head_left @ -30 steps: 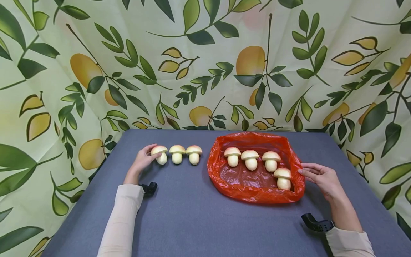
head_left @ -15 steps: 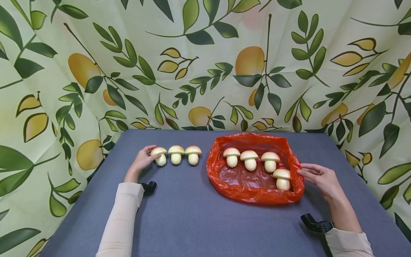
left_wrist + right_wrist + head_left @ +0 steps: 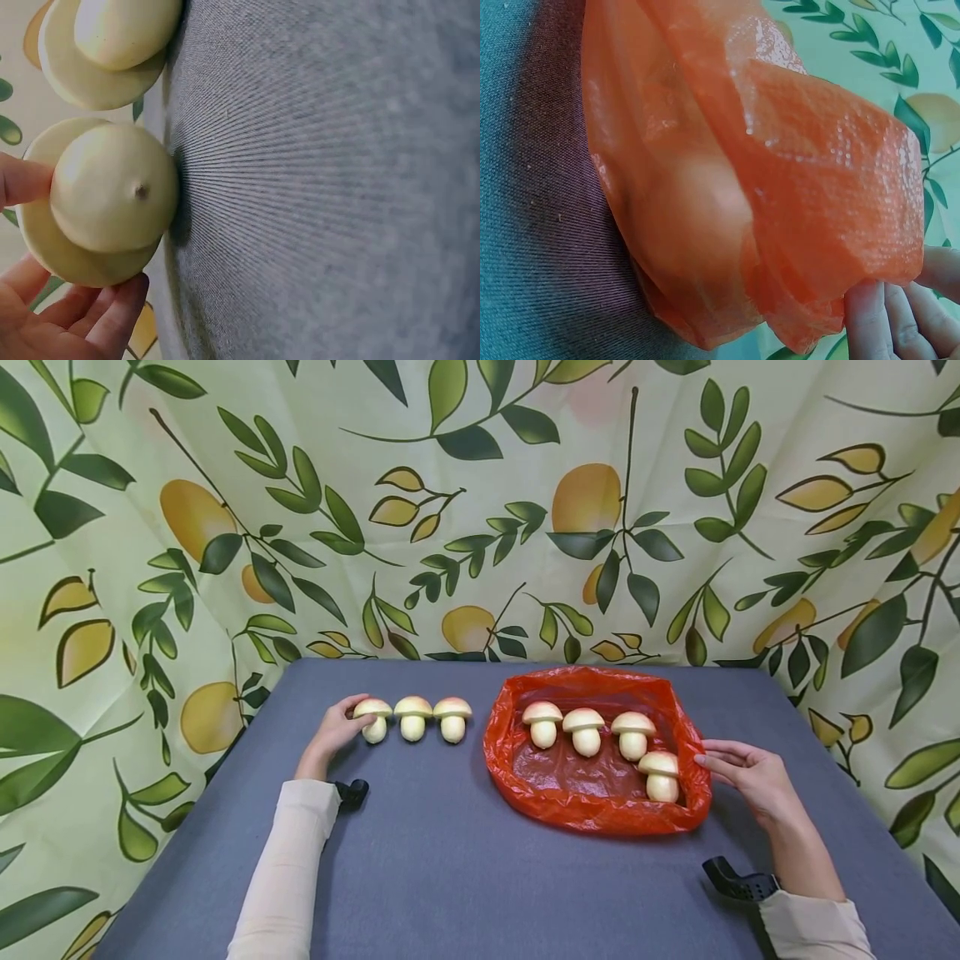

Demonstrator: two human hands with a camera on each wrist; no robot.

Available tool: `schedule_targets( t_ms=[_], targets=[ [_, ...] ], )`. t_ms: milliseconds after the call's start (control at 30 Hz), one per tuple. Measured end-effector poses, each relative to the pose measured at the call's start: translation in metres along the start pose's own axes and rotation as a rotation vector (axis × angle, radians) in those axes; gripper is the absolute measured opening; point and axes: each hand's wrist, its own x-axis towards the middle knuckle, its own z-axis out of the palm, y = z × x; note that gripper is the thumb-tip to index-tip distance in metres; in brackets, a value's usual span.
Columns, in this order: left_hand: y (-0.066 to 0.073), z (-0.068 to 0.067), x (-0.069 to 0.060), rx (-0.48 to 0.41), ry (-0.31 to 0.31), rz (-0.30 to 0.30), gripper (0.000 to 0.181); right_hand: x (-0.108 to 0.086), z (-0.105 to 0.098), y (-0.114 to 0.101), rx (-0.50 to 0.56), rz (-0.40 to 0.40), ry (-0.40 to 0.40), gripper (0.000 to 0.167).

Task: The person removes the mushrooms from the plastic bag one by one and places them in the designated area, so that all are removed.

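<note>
My left hand (image 3: 341, 727) holds the leftmost of three pale mushrooms (image 3: 377, 729), which have pinkish cap tops. In the left wrist view, the thumb lies against this mushroom (image 3: 112, 191) near its stem and the fingers (image 3: 120, 319) touch the cap from the other side. The mushroom lies on the table, its stem end towards the camera. My right hand (image 3: 753, 781) pinches the right rim of a red plastic bag (image 3: 592, 814) with its mouth spread open. In the right wrist view, the thumb and fingers meet at the bag's edge (image 3: 840, 217).
Two more mushrooms (image 3: 412, 727) lie in a row beside the held one. Several mushrooms (image 3: 587, 735) lie inside the bag, one lower at its right side. The grey-blue table (image 3: 480, 893) ends at a leaf-patterned cloth (image 3: 465, 527) behind and beside it.
</note>
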Motion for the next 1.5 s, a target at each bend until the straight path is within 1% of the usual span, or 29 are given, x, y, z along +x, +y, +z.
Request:
schedule_targets(
  t_ms=[100,167,200,233,333,433,467,600,700,967,1133,1300,1500],
  targets=[
    [-0.001,0.0,0.002,-0.018,-0.008,-0.004,0.058,0.0,0.0,0.0,0.014,-0.002,-0.006,0.025],
    [-0.005,0.0,0.006,-0.041,-0.006,0.009,0.06,0.0,0.0,0.0,0.031,-0.004,-0.009,0.025],
    [-0.008,0.0,0.008,-0.048,-0.002,0.017,0.061,0.0,0.0,0.0,0.038,-0.006,-0.009,0.025],
    [-0.013,0.001,0.011,-0.07,0.008,0.049,0.061,0.0,0.0,0.0,0.042,-0.008,-0.009,0.026],
    [-0.018,0.001,0.014,-0.078,0.014,0.076,0.063,0.0,-0.001,0.0,0.04,-0.013,-0.005,0.026],
    [-0.013,0.002,0.013,-0.065,0.016,0.063,0.06,0.0,-0.001,0.001,0.029,-0.014,-0.001,0.025],
    [-0.008,0.002,0.011,-0.04,0.006,0.034,0.061,0.0,-0.001,0.001,0.026,-0.014,-0.001,0.025],
    [0.001,0.004,0.01,0.008,0.0,-0.001,0.058,0.0,-0.001,0.001,0.02,-0.013,-0.001,0.025],
    [0.002,0.004,0.012,0.02,-0.007,-0.009,0.059,0.0,-0.001,0.001,0.019,-0.009,0.001,0.025],
    [-0.001,0.004,0.014,0.013,-0.014,-0.002,0.059,0.0,-0.001,0.001,-0.026,0.003,0.007,0.024],
    [-0.002,0.003,0.014,-0.004,-0.016,0.012,0.061,-0.001,-0.002,0.0,-0.02,0.007,0.005,0.024],
    [0.001,0.001,0.01,-0.018,-0.022,0.026,0.061,-0.002,-0.002,-0.001,0.011,0.003,0.001,0.025],
    [0.003,0.0,0.007,-0.043,-0.018,0.024,0.061,-0.002,-0.002,-0.001,0.038,-0.001,-0.003,0.026]
  ],
)
